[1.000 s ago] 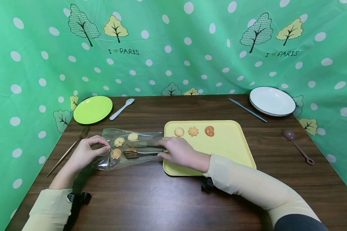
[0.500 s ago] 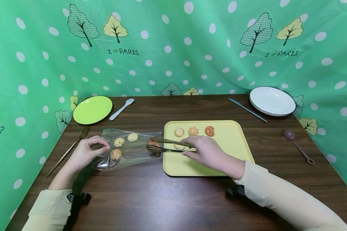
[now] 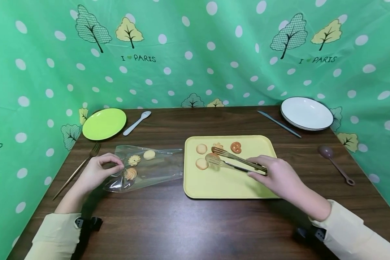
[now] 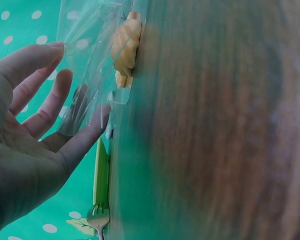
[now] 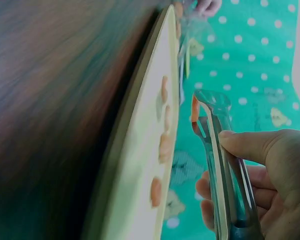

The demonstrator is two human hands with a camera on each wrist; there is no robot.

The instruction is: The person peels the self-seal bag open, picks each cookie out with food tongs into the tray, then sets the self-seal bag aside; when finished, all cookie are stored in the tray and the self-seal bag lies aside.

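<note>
My left hand [image 3: 99, 171] pinches the closed end of a clear plastic bag [image 3: 164, 166] lying on the table. Inside the bag are a flower-shaped cookie [image 3: 134, 160], a pale round cookie [image 3: 149, 154] and a swirled cookie [image 3: 130, 173]. My right hand [image 3: 281, 177] grips metal tongs [image 3: 238, 159] above a yellow tray [image 3: 227, 186]. Between the tong tips is a brown cookie [image 5: 194, 109], clear of the tray and partly hidden. On the tray sit two round cookies, one behind [image 3: 201, 148] the other, a flower-shaped cookie partly covered by the tongs, and a pretzel cookie [image 3: 235, 147].
A green plate [image 3: 104, 124] and a pale blue spreader [image 3: 137, 123] stand back left, with a fork [image 3: 76, 170] in front. At back right are a white dish [image 3: 307, 112] and a blue knife [image 3: 278, 124]. A brown spoon [image 3: 336, 165] lies at right.
My right hand has moved right, carrying the brown cookie in the tongs out of the bag and over the tray. The left hand has stayed on the bag.
</note>
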